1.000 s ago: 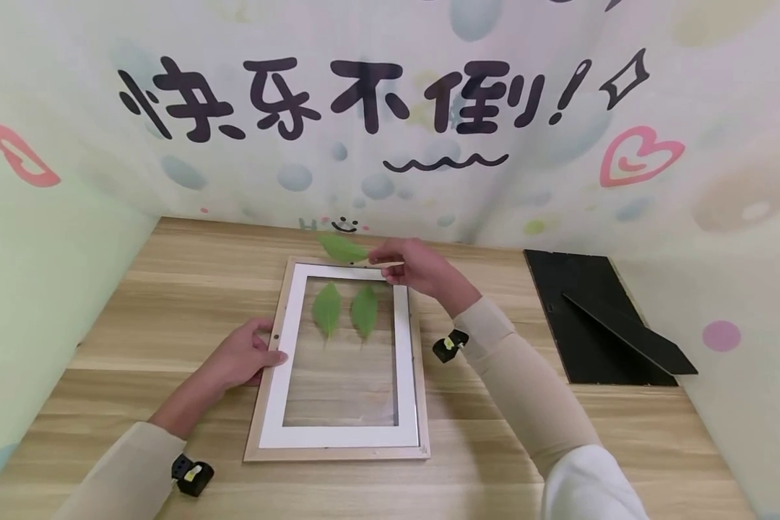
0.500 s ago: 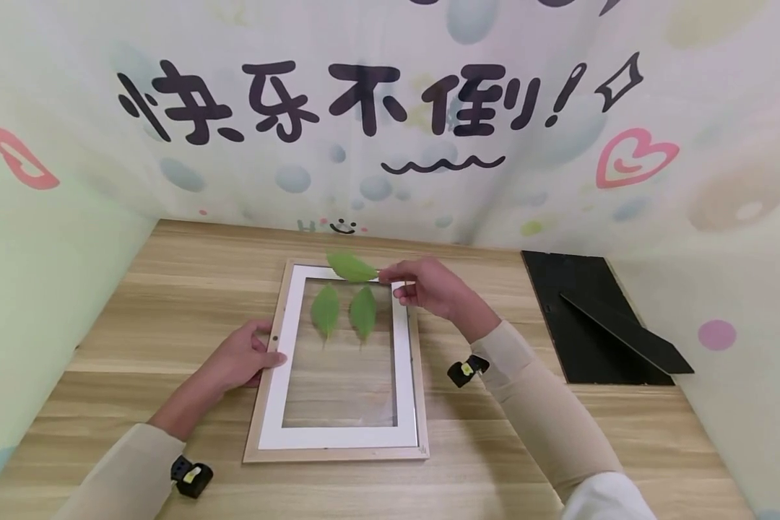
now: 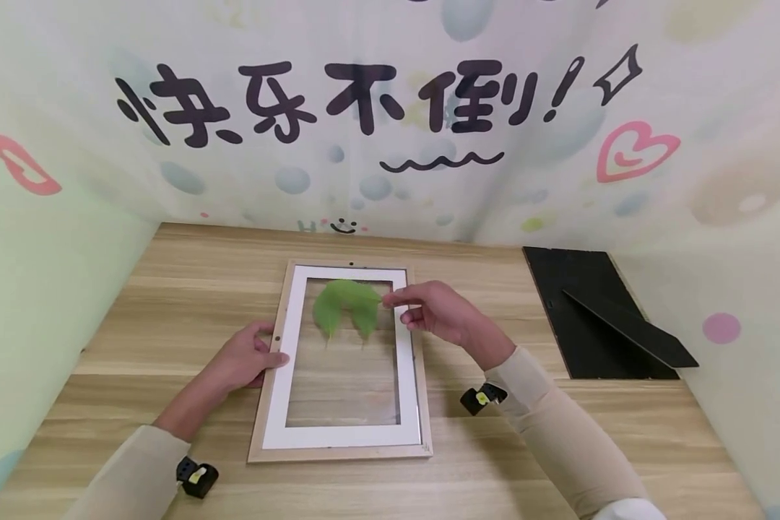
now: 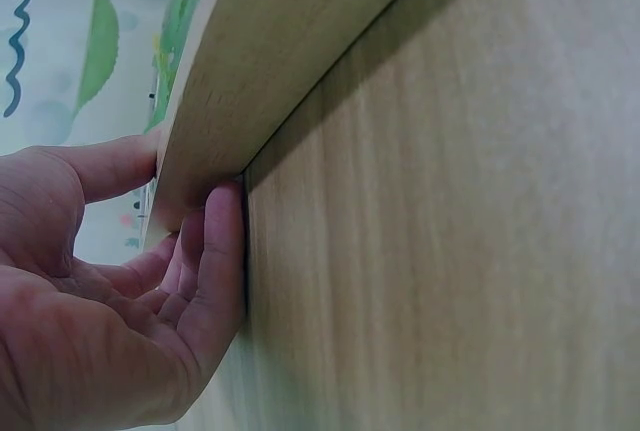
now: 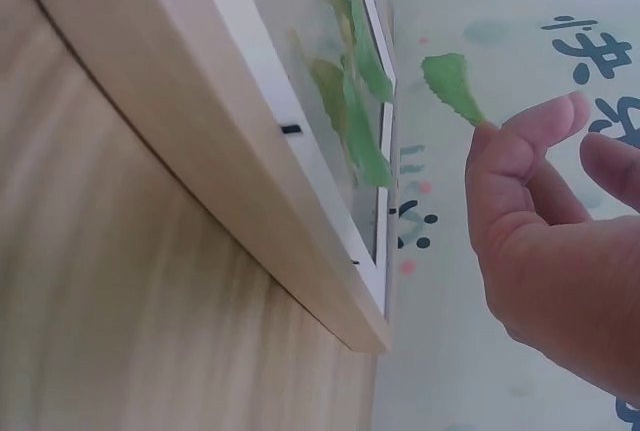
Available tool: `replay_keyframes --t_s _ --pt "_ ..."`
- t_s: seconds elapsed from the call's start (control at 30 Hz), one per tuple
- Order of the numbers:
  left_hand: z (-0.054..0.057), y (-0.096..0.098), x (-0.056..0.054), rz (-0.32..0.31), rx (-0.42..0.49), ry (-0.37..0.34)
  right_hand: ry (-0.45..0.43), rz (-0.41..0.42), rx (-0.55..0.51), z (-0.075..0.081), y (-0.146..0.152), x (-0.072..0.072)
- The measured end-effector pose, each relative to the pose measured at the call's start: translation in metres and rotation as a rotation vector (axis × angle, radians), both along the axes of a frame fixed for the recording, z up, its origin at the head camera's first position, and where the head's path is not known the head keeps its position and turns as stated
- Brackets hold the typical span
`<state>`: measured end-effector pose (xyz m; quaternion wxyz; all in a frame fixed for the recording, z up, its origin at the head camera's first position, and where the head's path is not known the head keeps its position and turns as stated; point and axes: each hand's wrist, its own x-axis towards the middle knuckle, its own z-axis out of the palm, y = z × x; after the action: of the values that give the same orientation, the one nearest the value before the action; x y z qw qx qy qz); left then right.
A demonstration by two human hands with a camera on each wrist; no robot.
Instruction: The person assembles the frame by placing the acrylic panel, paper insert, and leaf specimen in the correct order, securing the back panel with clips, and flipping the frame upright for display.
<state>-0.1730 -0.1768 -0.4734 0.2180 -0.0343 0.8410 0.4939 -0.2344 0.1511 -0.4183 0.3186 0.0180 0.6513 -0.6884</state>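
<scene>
A light wooden picture frame with a white mat lies on the table. Two green leaves, the left leaf and the right leaf, lie side by side on its glass. My left hand holds the frame's left edge, thumb on top and fingers against the side. With thumb and fingertips my right hand pinches a third leaf by its stem end. From the head, this leaf covers the tops of the other two. The right wrist view shows the pinched leaf raised clear of the glass.
A black backing board with a stand leg tilted out lies at the table's right. Behind the table hangs a printed cloth with large dark writing.
My right hand has brought the third leaf from beyond the frame's far edge toward me, over the two leaves. My left hand stays on the frame's left edge.
</scene>
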Motion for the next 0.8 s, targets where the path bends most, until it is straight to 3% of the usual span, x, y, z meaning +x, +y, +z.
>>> replay_keyframes --t_s 0.8 --pt "0.002 0.001 0.000 0.005 0.000 -0.016 -0.060 0.058 -0.074 -0.023 0.018 0.044"
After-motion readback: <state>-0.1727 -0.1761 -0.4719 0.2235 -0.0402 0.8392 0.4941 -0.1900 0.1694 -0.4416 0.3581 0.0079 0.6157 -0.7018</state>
